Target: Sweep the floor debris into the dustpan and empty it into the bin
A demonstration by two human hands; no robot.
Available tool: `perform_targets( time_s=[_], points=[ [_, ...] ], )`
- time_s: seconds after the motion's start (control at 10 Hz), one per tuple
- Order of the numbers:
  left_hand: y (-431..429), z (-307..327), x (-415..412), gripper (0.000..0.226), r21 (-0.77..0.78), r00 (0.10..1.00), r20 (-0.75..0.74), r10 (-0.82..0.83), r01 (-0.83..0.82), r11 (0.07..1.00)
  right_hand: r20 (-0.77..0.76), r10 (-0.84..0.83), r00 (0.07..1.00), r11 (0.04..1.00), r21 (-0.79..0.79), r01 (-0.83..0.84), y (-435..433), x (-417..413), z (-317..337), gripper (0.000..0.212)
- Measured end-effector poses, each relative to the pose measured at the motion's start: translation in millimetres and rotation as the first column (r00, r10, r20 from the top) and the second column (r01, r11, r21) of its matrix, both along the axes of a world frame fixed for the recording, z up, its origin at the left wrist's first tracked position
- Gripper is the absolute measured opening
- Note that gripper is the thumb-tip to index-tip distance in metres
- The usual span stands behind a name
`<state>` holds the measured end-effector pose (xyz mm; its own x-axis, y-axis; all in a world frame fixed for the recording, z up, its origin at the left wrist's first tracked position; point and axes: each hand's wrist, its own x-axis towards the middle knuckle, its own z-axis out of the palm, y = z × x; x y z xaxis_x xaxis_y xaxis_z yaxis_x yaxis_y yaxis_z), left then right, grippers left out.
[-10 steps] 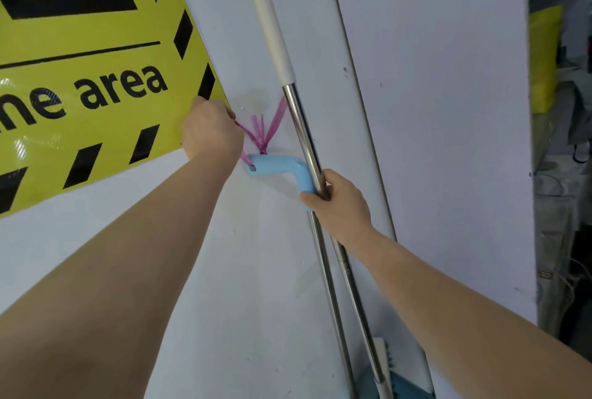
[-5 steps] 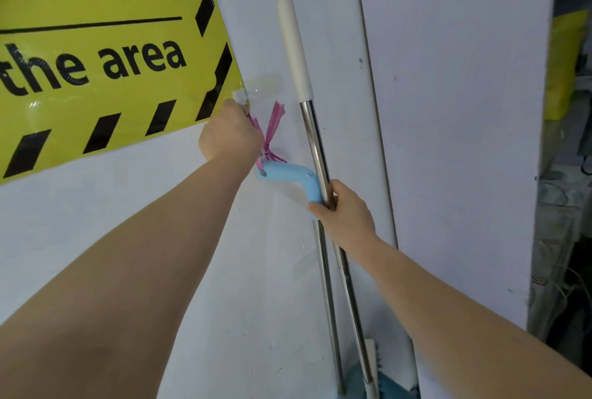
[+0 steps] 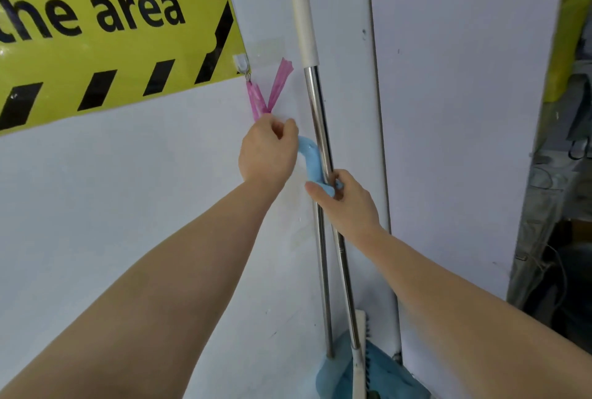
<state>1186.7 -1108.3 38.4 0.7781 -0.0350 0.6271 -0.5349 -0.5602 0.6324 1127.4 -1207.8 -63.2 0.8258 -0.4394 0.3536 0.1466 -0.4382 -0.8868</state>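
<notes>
A left hand [image 3: 269, 152] is pinching a pink tie [image 3: 256, 99] looped on a hook [image 3: 242, 65] at the yellow sign's [image 3: 96, 55] lower right corner, likely to unhook it. The right hand [image 3: 346, 200] is clasping the blue handle [image 3: 310, 155] and broom pole [image 3: 315, 110] together, steadying them. The dustpan [image 3: 333, 379] is sitting low against the wall [image 3: 128, 190].
</notes>
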Motion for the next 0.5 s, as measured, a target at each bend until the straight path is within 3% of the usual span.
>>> perform_targets(
  time_s=[0.1,0.3,0.5],
  points=[
    [4,-15,3,0.043,0.017,0.994,-0.061,-0.094,0.095,0.995,0.061,-0.053,0.997,0.995,0.088,0.048,7,0,-2,0.039],
    [20,-37,12,0.047,-0.062,0.953,-0.084,-0.291,0.286,0.956,0.088,-0.305,0.948,0.943,0.164,0.288,27,-3,-10,0.038],
    [37,-69,8,0.046,-0.029,0.859,-0.104,-0.501,0.501,0.865,0.022,-0.605,0.796,0.776,0.238,0.584,52,-13,-41,0.036]
  ],
)
